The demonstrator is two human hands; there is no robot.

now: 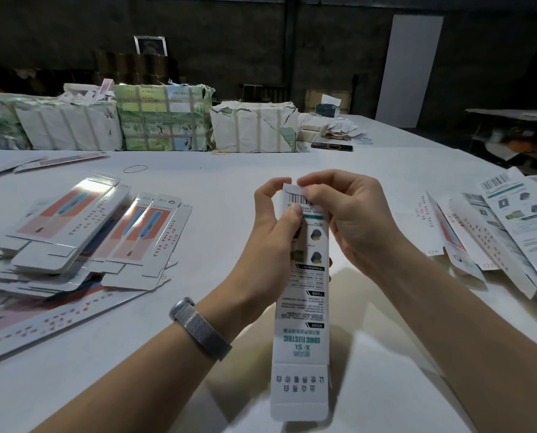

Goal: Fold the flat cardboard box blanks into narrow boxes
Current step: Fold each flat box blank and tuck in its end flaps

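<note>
Step in hand: closing the far end of one narrow box [304, 295], by the look of it; body already squared up into a long sleeve, held upright-ish above the table [229, 173], centre of the scene.
Left hand [273, 226]: wrapped round the upper body of the box, thumb pressed on the printed face just below the barcode, fingers curled behind.
Right hand [351, 210]: curled over the far end, fingertips [308, 192] pinching the small end flap [287, 187] beside the barcode.
Near end of box: bottom flap [300, 398] hanging open and unfolded, pointing toward the wearer.
Flat blanks, left: fanned heap [83, 232] of orange-and-blue printed blanks lying on the table, well apart from the hands.
Flat blanks, right: second spread [504, 223] of blanks, white printed side up, near the right table edge.
Far side: wrapped, taped bundles [164, 120] in a row along the far left of the table; rubber band [135, 169] lying loose between them and the hands.
Wrist: metal-mesh watch band [198, 326] on the left forearm.
Progress: judged mid-box; far end being tucked, near end not yet done.
Next move calls for: folding side tabs in first, then pushing the tuck flap into the sleeve mouth while the left grip keeps the sleeve square; then turning the box to close the near flap.
Risk: squeezing too hard likely to collapse the thin sleeve or crease the tuck flap off its score line.
</note>
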